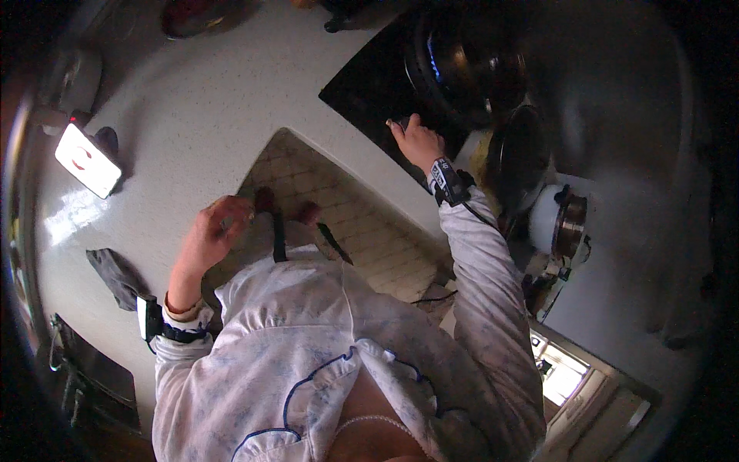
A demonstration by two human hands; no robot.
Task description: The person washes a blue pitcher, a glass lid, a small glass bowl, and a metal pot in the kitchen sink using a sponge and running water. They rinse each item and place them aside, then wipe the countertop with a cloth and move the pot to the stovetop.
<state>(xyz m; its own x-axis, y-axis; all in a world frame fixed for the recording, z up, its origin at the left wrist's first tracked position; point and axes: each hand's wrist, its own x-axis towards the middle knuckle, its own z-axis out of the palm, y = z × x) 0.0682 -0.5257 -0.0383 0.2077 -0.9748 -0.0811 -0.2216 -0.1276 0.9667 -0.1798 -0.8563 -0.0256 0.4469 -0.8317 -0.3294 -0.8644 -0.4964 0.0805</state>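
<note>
My right hand (419, 145) reaches over the near edge of a black gas hob (369, 92). Its thumb and forefinger close around a small dark knob (401, 123) on the hob, mostly hidden in shadow. Just beyond, a dark round pot (469, 73) sits over a burner, and blue flame shows at its left side. Holding nothing, my left hand (215, 235) hovers by the counter's front edge with its fingers loosely curled and apart. Both wrists carry strapped devices.
Left on the pale counter (192, 100) stands a phone (88, 160) with a lit screen. Nearer lie a grey cloth (117, 277) and a dark sink (96, 377). Right of the hob are a dark pan (519, 158) and a metal pot (570, 223). Tiled floor (331, 192) shows below.
</note>
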